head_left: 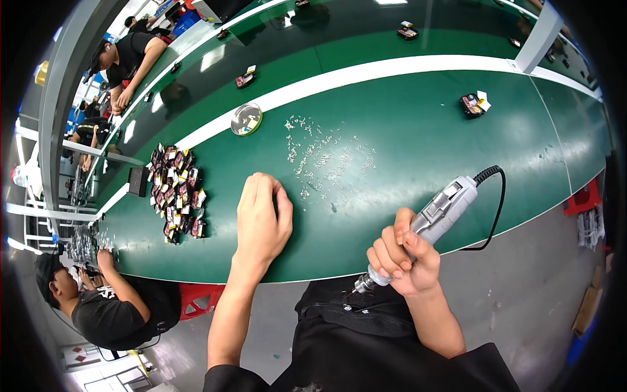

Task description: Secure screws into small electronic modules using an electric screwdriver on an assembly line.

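My left hand [262,219] lies knuckles-up on the green table [424,130], its fingers curled over something small and dark that is mostly hidden. My right hand [400,256] grips a grey electric screwdriver [439,215] at the table's near edge, tip pointing down toward my lap, with its black coiled cord [491,202] looping off to the right. Just beyond my left hand, several small silver screws [324,159] are scattered on the table.
A heap of small dark parts [175,193] lies left of my hand, beside a black box [138,181]. A round metal dish [246,119] sits farther back. One dark part with white tags [475,103] rests at the right. Other people work at the left, one seated at the table's near edge [111,307].
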`<state>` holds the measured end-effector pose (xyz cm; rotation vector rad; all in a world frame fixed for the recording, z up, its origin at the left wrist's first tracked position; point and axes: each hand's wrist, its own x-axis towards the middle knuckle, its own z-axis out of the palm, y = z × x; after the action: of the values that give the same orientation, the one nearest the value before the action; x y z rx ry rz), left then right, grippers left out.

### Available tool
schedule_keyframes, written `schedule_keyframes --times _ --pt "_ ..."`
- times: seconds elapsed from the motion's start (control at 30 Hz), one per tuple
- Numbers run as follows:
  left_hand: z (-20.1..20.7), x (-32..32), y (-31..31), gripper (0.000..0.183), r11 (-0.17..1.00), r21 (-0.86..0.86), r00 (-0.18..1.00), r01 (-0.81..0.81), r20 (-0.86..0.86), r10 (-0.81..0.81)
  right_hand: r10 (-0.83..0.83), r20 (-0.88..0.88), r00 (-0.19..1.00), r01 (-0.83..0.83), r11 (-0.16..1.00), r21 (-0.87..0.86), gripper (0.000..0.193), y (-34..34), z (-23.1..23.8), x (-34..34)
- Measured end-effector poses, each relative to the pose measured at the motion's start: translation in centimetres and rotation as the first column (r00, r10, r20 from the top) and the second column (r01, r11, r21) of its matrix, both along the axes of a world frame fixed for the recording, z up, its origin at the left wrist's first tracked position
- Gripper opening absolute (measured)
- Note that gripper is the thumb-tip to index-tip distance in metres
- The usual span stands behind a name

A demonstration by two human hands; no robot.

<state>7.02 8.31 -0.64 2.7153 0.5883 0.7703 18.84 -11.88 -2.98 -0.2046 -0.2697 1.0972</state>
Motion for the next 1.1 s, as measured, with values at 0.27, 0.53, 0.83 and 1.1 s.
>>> schedule_keyframes --times 0.27,0.53,0.83,1.1 --pt "0.5 -4.0 -7.7 0.005 0.759 -0.648 0.977 0.067 0.196 0.081 -0.091 0.094 0.991 0.090 0.996 0.020 0.013 0.9 1.7 0.1" --pt "0.4 -5.4 -10.2 0.014 0.125 -0.905 0.874 0.407 0.426 0.235 -0.243 0.140 0.960 0.228 0.967 0.117 0.018 1.3 5.5 0.2" --pt "0.3 -6.0 -10.9 0.013 0.025 -0.875 0.851 0.483 0.477 0.220 -0.280 0.191 0.941 0.254 0.956 0.146 0.020 1.5 5.9 -0.8" --pt "0.4 -5.1 -10.9 0.006 0.784 -0.568 0.917 0.249 0.399 -0.003 -0.282 0.364 0.888 0.248 0.959 0.138 0.019 1.0 5.1 -0.4"
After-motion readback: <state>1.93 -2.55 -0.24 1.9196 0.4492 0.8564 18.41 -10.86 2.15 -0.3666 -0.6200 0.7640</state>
